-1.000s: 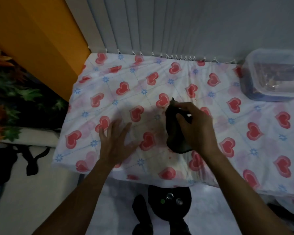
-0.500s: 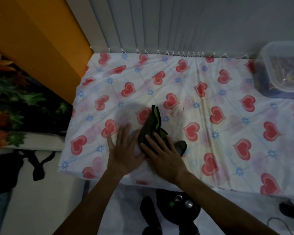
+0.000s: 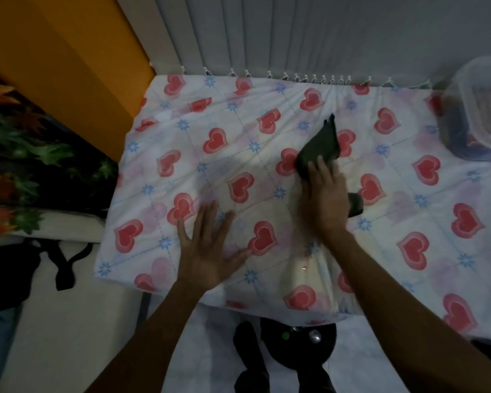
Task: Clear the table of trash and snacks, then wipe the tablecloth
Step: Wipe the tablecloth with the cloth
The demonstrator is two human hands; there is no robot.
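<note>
A white tablecloth (image 3: 267, 114) printed with red hearts and blue flowers covers the table. My right hand (image 3: 325, 198) presses a dark cloth (image 3: 322, 146) flat against it near the middle; the cloth's far corner sticks out past my fingers and another bit shows at my wrist's right side. My left hand (image 3: 207, 251) lies palm down with fingers spread on the tablecloth near the front edge, holding nothing.
A clear lidded plastic container (image 3: 482, 109) stands at the table's far right. Grey vertical blinds (image 3: 295, 35) run behind the table, an orange wall (image 3: 68, 58) at the left. Dark objects (image 3: 298, 344) sit on the floor below the front edge; a black bag (image 3: 9, 268) lies left.
My right hand has slid the dark cloth from beside my left hand away to the right and farther up the tablecloth. My left hand stays flat in about the same place.
</note>
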